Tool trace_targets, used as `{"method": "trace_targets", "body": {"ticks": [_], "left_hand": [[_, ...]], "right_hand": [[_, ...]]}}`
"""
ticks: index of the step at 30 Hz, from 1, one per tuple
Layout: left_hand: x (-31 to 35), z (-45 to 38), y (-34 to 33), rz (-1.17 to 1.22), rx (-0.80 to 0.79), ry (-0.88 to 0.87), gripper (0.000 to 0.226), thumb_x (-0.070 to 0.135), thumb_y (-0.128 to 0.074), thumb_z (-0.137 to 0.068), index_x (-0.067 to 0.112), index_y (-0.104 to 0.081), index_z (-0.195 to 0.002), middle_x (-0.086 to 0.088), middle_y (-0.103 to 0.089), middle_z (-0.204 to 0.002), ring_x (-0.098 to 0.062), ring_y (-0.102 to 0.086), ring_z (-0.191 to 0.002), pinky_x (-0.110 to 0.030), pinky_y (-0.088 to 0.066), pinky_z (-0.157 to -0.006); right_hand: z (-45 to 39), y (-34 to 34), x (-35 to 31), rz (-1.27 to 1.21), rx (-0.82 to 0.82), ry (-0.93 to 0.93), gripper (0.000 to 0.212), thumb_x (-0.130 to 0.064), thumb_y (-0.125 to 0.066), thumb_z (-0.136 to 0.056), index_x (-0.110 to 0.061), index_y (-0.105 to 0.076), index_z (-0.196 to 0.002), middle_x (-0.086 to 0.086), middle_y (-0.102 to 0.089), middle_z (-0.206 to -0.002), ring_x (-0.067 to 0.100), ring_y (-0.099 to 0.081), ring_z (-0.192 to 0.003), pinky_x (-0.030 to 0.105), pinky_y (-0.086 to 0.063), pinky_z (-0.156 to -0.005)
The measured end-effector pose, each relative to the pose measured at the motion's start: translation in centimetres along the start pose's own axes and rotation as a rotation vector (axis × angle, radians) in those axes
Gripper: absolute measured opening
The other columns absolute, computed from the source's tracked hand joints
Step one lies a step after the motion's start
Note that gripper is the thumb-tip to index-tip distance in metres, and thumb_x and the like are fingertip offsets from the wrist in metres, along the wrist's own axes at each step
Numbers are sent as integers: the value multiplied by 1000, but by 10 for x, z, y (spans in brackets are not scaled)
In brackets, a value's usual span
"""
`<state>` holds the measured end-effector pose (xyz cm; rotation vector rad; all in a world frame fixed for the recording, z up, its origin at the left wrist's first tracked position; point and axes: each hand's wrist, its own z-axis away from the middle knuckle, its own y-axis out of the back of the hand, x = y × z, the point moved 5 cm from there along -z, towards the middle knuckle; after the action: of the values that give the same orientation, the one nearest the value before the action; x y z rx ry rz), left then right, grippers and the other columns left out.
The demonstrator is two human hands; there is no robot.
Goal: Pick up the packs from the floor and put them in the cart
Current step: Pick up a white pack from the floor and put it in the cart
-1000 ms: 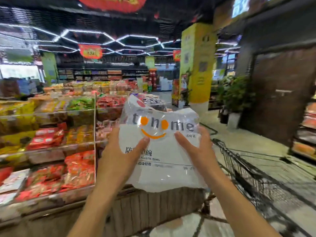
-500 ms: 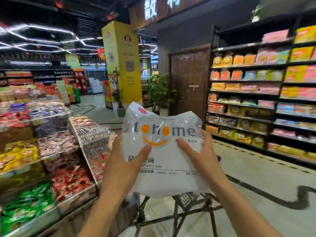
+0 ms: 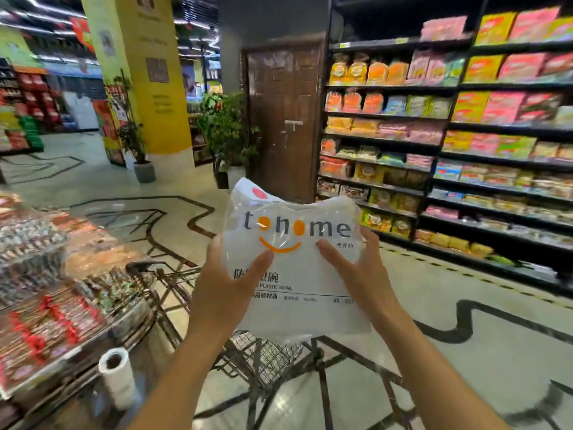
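I hold a clear plastic pack (image 3: pixel 297 293) printed "tohome" with an orange smile, upright at chest height. My left hand (image 3: pixel 226 290) grips its left side with the thumb across the front. My right hand (image 3: pixel 356 274) grips its right side the same way. Directly below the pack stands the black wire cart (image 3: pixel 263 358); its mesh basket shows under the pack's lower edge and its handle runs to the left. The pack is above the cart and not touching it.
A candy display counter (image 3: pixel 52 290) crowds the left side, with a roll of plastic bags (image 3: pixel 117 377) at its corner. Snack shelves (image 3: pixel 465 144) line the right. A brown door (image 3: pixel 282 119), potted plants (image 3: pixel 226 135) and a yellow pillar (image 3: pixel 148 76) stand ahead.
My view has swung to the right, from the candy counter toward the shelves and door. The cart has come to lie under the pack. Both hands keep the same grip.
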<state>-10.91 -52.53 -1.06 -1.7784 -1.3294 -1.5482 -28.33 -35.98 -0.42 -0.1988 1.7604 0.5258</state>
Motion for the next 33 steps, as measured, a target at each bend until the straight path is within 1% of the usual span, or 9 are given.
{"method": "trace_targets", "body": {"ticks": [4,8,13,15,18,23,26,29,33], "left_hand": [[-27,-67,-41,17,-52,42,65,71,-71,-72,43,-47,-126,12,-70,-103,-8,-72,-85,-25,-57,-58],[-66,-134,-82,11,-35,119,62,70,-74,-70,50,-48,-123,15,-69,-106,-14,-71,-92,-44,-61,-72],[-118,-203,-114,-17,27,202,46,62,-78,-77,58,-50,-113,20,-70,-105,-9,-69,-94,-42,-59,-80],[-142,-229,-124,-40,58,237,58,70,-75,-73,53,-49,-123,18,-70,-108,-13,-70,-96,-46,-60,-82],[-182,-267,-137,-104,154,295,75,78,-69,-69,46,-46,-132,15,-68,-114,-16,-68,-99,-47,-59,-85],[-252,-317,-161,-115,288,447,51,68,-73,-71,61,-48,-114,20,-69,-111,-12,-68,-100,-43,-57,-86],[-301,-327,-181,-134,338,572,56,63,-76,-76,48,-51,-123,18,-68,-113,-9,-66,-102,-38,-54,-84],[-354,-319,-201,-117,386,741,78,74,-72,-67,37,-52,-132,12,-70,-113,-11,-68,-102,-40,-56,-86],[-409,-297,-221,-73,459,917,68,66,-75,-77,36,-50,-133,18,-66,-113,-14,-66,-105,-37,-54,-84]], "right_hand": [[-80,-20,24,58,-9,-42,81,-56,-80,-84,-33,-34,-147,-1,-64,-132,20,-69,-107,49,-58,-97],[-158,-45,60,43,-46,-72,97,-66,-81,-72,-33,-33,-151,-2,-63,-133,22,-67,-113,49,-56,-102],[-246,-89,106,38,-155,-126,91,-66,-82,-77,-39,-33,-149,-4,-61,-135,20,-65,-116,50,-54,-104],[-284,-113,124,41,-211,-142,92,-69,-81,-74,-39,-34,-148,-3,-60,-136,21,-65,-116,50,-54,-103],[-341,-156,153,21,-317,-150,89,-57,-80,-83,-34,-32,-154,-5,-58,-137,19,-62,-116,37,-50,-95],[-419,-233,219,18,-547,-193,74,-48,-80,-87,-30,-37,-144,-17,-61,-121,5,-66,-101,17,-54,-75],[-448,-270,273,78,-675,-263,86,-68,-83,-75,-33,-42,-143,-5,-68,-133,13,-71,-110,39,-60,-94],[-464,-303,320,136,-811,-305,67,-51,-83,-85,-37,-43,-138,-15,-60,-135,3,-65,-115,26,-54,-96],[-461,-341,369,246,-974,-350,98,-53,-79,-87,-29,-22,-163,-17,-39,-150,9,-40,-138,33,-33,-115]]}}
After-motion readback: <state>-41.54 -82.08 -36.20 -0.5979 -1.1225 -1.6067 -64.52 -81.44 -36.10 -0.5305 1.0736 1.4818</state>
